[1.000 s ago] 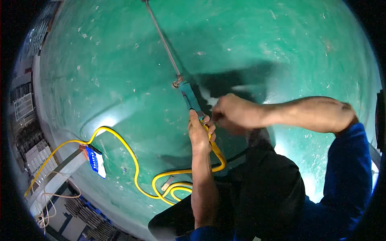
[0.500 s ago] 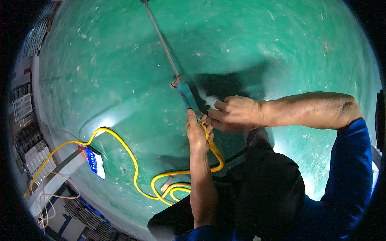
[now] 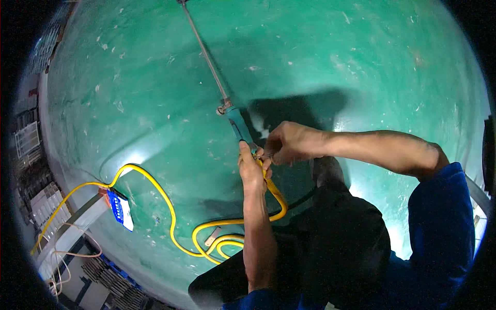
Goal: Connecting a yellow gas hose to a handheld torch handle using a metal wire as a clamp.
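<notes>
A tool like a long gas torch, with a teal handle [image 3: 238,126] and a thin metal tube [image 3: 205,54], points away from me over the green floor. A round metal knob [image 3: 224,107] sits where handle and tube meet. My left hand [image 3: 251,168] is wrapped round the near end, where the yellow hose [image 3: 277,196] joins the handle; its thumb lies along the top. My right hand [image 3: 292,143] is just right of that joint, fingers pinched on a thin dark metal piece [image 3: 266,155] that reaches toward it. The fingers partly hide the joint.
The yellow hose loops over the green floor [image 3: 155,103] and runs left across a grey beam [image 3: 77,227]. A blue-and-white packet [image 3: 121,211] is at the beam's end. A small tan flat piece [image 3: 212,236] lies by the loops. Stacked racks [image 3: 28,139] line the left.
My right hand has turned and drawn its fingers in a little, so the thin metal piece now shows. The right elbow has dropped slightly. My left hand keeps its grip.
</notes>
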Demonstrator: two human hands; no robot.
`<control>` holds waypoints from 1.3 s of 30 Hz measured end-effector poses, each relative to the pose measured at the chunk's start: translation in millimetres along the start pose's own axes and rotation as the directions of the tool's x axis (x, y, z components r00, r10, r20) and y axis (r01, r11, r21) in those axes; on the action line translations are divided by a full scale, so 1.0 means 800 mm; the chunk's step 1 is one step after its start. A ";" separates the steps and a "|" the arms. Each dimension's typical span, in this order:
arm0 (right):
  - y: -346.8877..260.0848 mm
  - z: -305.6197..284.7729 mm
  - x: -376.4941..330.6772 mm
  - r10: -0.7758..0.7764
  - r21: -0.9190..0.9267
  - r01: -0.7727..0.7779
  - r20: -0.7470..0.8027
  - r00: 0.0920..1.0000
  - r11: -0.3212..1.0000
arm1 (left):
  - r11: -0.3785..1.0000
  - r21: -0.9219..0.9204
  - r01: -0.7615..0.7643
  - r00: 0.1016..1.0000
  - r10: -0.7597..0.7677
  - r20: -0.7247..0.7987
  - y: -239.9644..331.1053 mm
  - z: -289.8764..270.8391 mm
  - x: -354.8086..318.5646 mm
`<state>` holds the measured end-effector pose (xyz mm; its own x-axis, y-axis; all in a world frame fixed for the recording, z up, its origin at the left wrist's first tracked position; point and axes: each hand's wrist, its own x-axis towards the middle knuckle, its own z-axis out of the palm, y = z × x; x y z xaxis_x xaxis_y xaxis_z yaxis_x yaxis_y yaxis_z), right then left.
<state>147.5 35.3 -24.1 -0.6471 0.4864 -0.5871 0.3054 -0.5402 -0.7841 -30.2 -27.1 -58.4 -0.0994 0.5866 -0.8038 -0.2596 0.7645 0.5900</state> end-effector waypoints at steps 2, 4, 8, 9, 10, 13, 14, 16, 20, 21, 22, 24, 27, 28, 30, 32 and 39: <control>-0.003 0.005 0.001 -0.449 -0.686 0.373 0.075 0.890 0.624 | 0.999 -0.050 0.005 1.000 -0.004 0.026 -0.001 0.001 0.000; -0.009 0.006 -0.009 -0.534 -0.874 0.445 0.287 0.795 0.193 | 0.999 -0.034 -0.009 0.999 0.011 0.052 0.001 0.001 -0.001; -0.016 0.001 -0.011 -0.532 -0.901 0.425 0.402 0.745 -0.086 | 1.000 0.006 -0.020 1.000 0.020 -0.003 0.011 0.013 -0.009; -0.015 0.002 -0.009 -0.503 -0.902 0.429 0.393 0.770 -0.048 | 0.999 0.029 -0.021 0.999 0.022 -0.032 0.009 0.014 -0.007; -0.016 0.004 -0.007 -0.471 -0.902 0.431 0.384 0.794 -0.010 | 0.998 0.051 -0.022 0.998 0.025 -0.062 0.006 0.016 -0.004; -0.028 0.006 -0.001 -0.354 -0.882 0.397 0.298 0.887 0.253 | 0.996 0.092 -0.016 0.997 0.023 -0.076 0.000 0.010 0.000; -0.036 0.006 0.002 -0.302 -0.858 0.367 0.265 0.916 0.361 | 0.995 0.101 -0.013 0.997 0.020 -0.069 0.000 0.006 0.001; -0.017 0.007 0.026 -0.264 -0.714 0.239 0.078 0.961 0.659 | 0.993 0.116 -0.010 0.997 0.019 -0.079 0.001 0.006 0.001; -0.019 -0.008 0.041 0.369 0.060 -0.375 0.087 0.925 0.925 | 0.992 0.107 -0.067 0.995 0.074 -0.068 0.001 -0.001 0.007; -0.001 -0.005 0.042 0.290 0.234 -0.305 0.097 0.952 0.923 | 0.995 0.091 -0.042 0.997 0.048 -0.062 -0.002 -0.007 0.010; 0.012 -0.009 0.041 0.300 0.223 -0.308 0.071 0.951 0.925 | 0.997 0.078 -0.023 0.999 0.026 -0.043 -0.006 -0.009 0.016; 0.031 -0.008 0.043 0.313 0.210 -0.317 0.052 0.948 0.925 | 0.998 0.067 -0.015 0.999 0.019 -0.051 -0.006 -0.013 0.015; 0.015 -0.009 0.030 0.302 0.261 -0.280 -0.049 0.952 0.924 | 0.999 0.008 -0.049 0.997 0.049 -0.066 0.004 -0.004 0.002; 0.009 -0.011 0.024 0.300 0.281 -0.264 -0.096 0.949 0.923 | 0.999 0.004 -0.054 0.998 0.054 -0.014 0.003 -0.005 0.003; 0.044 -0.020 0.036 0.180 0.212 -0.138 -0.192 0.965 0.967 | 0.998 0.001 -0.057 0.994 0.057 0.097 0.000 -0.001 0.006; 0.026 -0.016 0.038 0.192 0.196 -0.147 -0.238 0.952 0.970 | 0.998 0.000 -0.059 0.991 0.059 0.117 0.003 -0.003 0.004; 0.012 -0.003 -0.002 -0.236 -0.091 0.220 -0.237 0.942 0.971 | 0.991 -0.133 -0.018 0.991 0.036 0.128 0.000 -0.013 0.010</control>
<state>153.3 31.0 -31.0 -0.5162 0.7487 -0.4159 0.2177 -0.3549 -0.9092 -41.4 -25.0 -65.8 0.0148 0.6428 -0.7659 -0.3834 0.7111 0.5893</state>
